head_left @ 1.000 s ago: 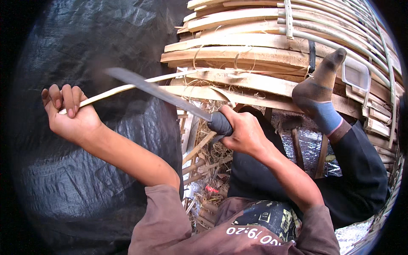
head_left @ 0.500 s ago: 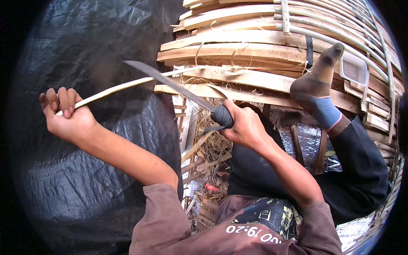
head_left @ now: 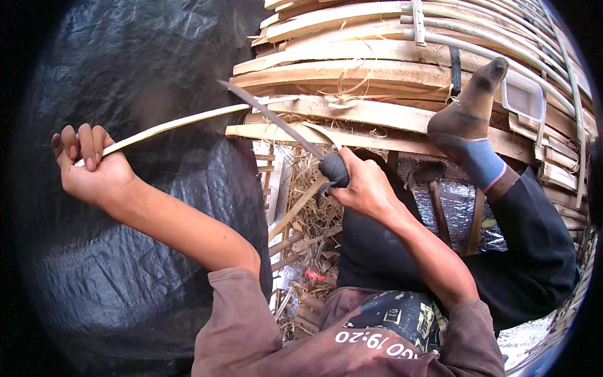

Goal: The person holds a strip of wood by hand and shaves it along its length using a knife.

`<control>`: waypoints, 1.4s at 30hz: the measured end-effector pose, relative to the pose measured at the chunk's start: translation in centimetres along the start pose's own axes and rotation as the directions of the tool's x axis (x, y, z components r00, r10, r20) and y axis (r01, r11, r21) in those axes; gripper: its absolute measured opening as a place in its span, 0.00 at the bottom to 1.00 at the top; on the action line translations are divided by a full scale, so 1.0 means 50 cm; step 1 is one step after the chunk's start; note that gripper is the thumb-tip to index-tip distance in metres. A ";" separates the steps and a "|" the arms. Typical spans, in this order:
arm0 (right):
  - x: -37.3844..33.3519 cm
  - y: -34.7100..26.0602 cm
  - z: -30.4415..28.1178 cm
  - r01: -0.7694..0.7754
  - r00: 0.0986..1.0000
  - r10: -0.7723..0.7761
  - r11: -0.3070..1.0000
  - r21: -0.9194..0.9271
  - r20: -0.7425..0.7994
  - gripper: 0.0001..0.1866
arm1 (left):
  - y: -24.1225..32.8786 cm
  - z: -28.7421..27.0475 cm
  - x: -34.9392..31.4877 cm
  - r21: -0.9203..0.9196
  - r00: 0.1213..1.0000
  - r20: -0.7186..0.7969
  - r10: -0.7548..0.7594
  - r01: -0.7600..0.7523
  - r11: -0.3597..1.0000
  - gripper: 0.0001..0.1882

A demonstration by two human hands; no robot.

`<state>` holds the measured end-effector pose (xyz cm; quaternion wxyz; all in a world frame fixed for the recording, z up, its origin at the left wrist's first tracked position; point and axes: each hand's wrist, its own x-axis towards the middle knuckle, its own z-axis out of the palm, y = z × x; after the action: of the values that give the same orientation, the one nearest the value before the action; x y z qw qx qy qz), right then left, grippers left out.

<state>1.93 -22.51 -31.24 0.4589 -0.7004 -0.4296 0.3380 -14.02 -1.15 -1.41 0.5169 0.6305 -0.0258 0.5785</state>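
A long pale strip of split bamboo or wood (head_left: 179, 123) runs from my left hand (head_left: 94, 154) toward the boards. My left fingers curl round its near end, palm turned up. In my right hand (head_left: 367, 182) is a long-bladed knife (head_left: 276, 119), gripped by its dark wrapped handle. The blade points up and left and crosses the strip near the strip's far end. Whether the edge touches the strip I cannot tell. A thin curled shaving (head_left: 326, 135) stands just above my right hand.
Pale wooden slats (head_left: 352, 75) form a platform at the far side, with curly shavings on it. My socked foot (head_left: 468, 107) rests there beside a clear plastic tub (head_left: 523, 97). Black sheeting (head_left: 125, 251) covers the left. Shavings and debris (head_left: 314, 226) lie below my right hand.
The knife has swung so its tip lies further right, and its handle has moved slightly right. My left hand has shifted a little left with the strip.
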 end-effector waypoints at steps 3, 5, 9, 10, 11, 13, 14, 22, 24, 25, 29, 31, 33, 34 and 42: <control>0.018 -0.002 0.004 0.075 0.997 -0.074 0.995 0.066 -0.016 0.22 | -0.001 0.009 -0.012 -0.125 0.988 0.147 -0.037 0.056 0.991 0.10; 0.038 0.025 0.014 0.035 0.998 -0.033 0.999 0.037 -0.044 0.20 | 0.001 0.011 -0.016 -0.166 0.954 0.283 -0.104 0.155 0.974 0.11; 0.069 0.133 0.032 -0.239 0.968 0.231 0.967 -0.083 -0.099 0.23 | -0.011 -0.008 -0.016 -0.208 0.962 0.260 -0.090 0.146 0.967 0.13; 0.071 0.134 0.023 -0.225 0.972 0.219 0.972 -0.063 -0.085 0.22 | -0.008 -0.010 -0.020 -0.210 0.961 0.264 -0.087 0.145 0.967 0.13; 0.070 0.132 0.019 -0.136 0.984 0.123 0.986 -0.093 -0.129 0.22 | -0.007 -0.008 -0.026 -0.200 0.956 0.284 -0.070 0.131 0.971 0.13; 0.051 0.085 0.007 -0.052 0.988 0.034 0.991 -0.120 -0.153 0.22 | -0.004 0.004 -0.039 -0.206 0.957 0.289 -0.027 0.090 0.974 0.10; 0.044 0.051 -0.003 -0.011 0.996 0.005 0.998 -0.063 -0.085 0.22 | -0.003 -0.001 -0.040 -0.201 0.958 0.286 -0.033 0.093 0.975 0.10; 0.031 -0.035 0.012 0.249 0.968 -0.246 0.966 0.064 -0.044 0.21 | -0.006 -0.002 -0.053 -0.477 0.751 0.657 0.059 0.354 0.805 0.06; 0.043 0.026 0.024 0.063 0.995 -0.057 0.996 0.068 -0.078 0.21 | -0.006 -0.011 -0.053 -0.490 0.794 0.605 0.059 0.313 0.814 0.05; 0.053 0.066 0.023 0.033 0.997 -0.029 0.998 0.062 -0.078 0.20 | -0.009 -0.007 -0.051 -0.493 0.792 0.608 0.066 0.311 0.813 0.05; 0.043 0.014 0.000 0.038 0.999 -0.037 0.999 0.033 -0.036 0.21 | -0.018 0.012 -0.067 -0.488 0.725 0.685 0.070 0.386 0.783 0.08; 0.043 -0.054 -0.021 0.088 0.995 -0.087 0.996 -0.019 0.038 0.21 | -0.022 0.024 -0.062 -0.518 0.729 0.677 0.094 0.382 0.765 0.09; 0.017 -0.119 -0.034 0.231 0.972 -0.232 0.973 0.016 0.049 0.22 | -0.019 0.032 -0.059 -0.526 0.665 0.737 0.119 0.454 0.719 0.14; 0.010 -0.134 -0.034 0.325 0.944 -0.326 0.945 0.027 0.046 0.23 | -0.017 0.029 -0.059 -0.525 0.667 0.736 0.115 0.456 0.719 0.14; 0.089 0.125 0.002 -0.152 0.976 0.149 0.988 -0.012 -0.158 0.18 | -0.017 -0.010 -0.042 -0.449 0.794 0.607 0.033 0.308 0.839 0.12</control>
<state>5.44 -19.75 -37.48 0.4558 -0.7608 -0.3420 0.3105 -14.52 -1.62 -3.64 0.6771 0.6124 -0.2952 0.2817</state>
